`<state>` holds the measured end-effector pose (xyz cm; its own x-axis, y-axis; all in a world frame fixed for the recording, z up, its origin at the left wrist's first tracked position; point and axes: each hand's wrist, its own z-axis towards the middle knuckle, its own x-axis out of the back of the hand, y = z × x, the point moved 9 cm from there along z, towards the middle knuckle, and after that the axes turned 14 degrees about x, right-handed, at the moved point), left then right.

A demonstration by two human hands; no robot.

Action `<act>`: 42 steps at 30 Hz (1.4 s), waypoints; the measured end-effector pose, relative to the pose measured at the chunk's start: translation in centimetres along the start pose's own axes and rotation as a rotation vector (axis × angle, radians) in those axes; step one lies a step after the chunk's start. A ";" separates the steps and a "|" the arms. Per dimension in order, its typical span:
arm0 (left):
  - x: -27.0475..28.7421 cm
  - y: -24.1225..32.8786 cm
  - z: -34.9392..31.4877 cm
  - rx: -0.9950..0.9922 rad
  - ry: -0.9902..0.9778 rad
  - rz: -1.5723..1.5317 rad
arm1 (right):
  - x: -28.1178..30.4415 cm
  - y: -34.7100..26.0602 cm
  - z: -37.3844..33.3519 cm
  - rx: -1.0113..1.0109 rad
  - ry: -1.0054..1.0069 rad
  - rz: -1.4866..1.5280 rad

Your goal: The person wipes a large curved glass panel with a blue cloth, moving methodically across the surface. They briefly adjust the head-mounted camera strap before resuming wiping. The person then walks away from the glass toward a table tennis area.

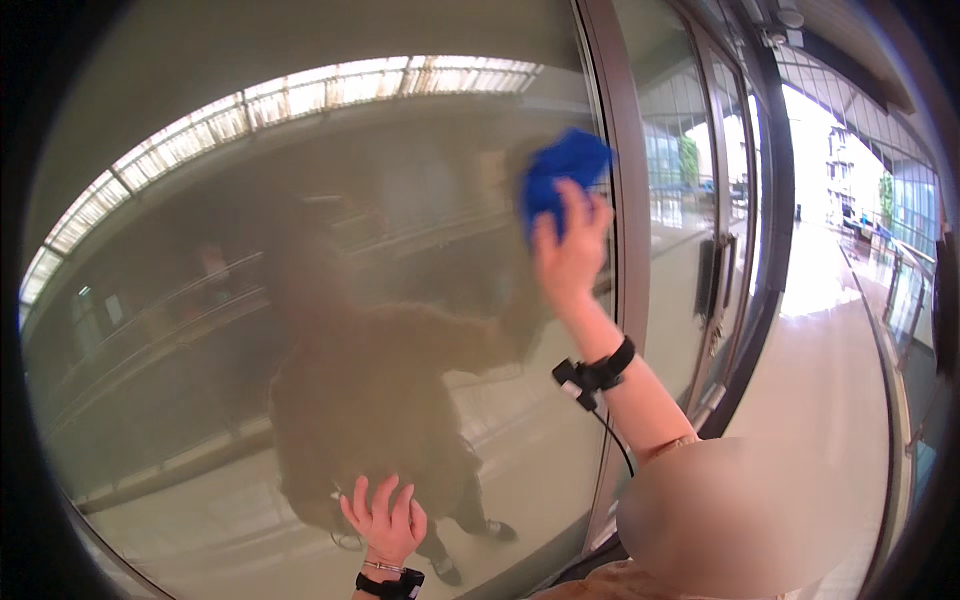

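A large glossy glass panel (180, 370) fills the left and middle of the view and mirrors a dim figure. High up by its right edge, my right hand (575, 245) presses a crumpled blue cloth (565, 165) against the surface, fingers spread over the cloth's lower part. The cloth's upper corner reaches the panel's metal frame (630, 220). Low in the middle, my left hand (385, 522) is held up at the panel with its fingers apart and nothing in them. Whether its fingertips touch the glass, I cannot tell.
Right of the frame stands a glass door (670, 190) with a dark handle (722, 275). A pale walkway (830, 390) runs along the right side, bordered by a glass railing (900, 300). A black wrist device (590, 378) with a cable sits on my right wrist.
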<state>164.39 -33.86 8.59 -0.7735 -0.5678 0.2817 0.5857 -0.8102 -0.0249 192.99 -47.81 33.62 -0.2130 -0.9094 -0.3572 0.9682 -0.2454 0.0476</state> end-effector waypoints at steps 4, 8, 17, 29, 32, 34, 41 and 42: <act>0.5 -0.4 0.3 0.004 -0.014 -0.037 | -1.1 -17.8 -0.7 0.733 -0.403 0.670; 2.3 1.5 2.4 0.083 0.053 -0.131 | -5.3 -16.6 -0.2 0.504 -0.920 0.832; -0.1 2.2 2.8 0.155 0.151 -0.008 | -5.0 9.5 17.0 -0.183 0.003 -0.193; -1.1 2.2 2.4 0.143 0.138 0.024 | -5.5 -29.1 9.3 1.017 -0.154 0.827; -0.9 1.6 2.0 0.141 0.135 0.035 | -8.6 -20.8 14.4 0.613 -0.195 0.517; -0.9 2.2 2.4 0.127 0.140 0.009 | -7.3 -10.2 17.5 0.381 0.012 0.198; -1.0 2.7 2.5 0.140 0.159 -0.022 | -2.3 11.5 9.2 -0.062 -0.098 -0.341; -1.0 2.6 2.5 0.143 0.156 -0.015 | -1.6 9.5 7.0 0.051 -0.092 -0.289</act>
<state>167.26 -35.03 10.64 -0.8039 -0.5806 0.1293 0.5938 -0.7960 0.1178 201.56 -51.02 41.14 -0.4917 -0.8256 -0.2768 0.8585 -0.5128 0.0044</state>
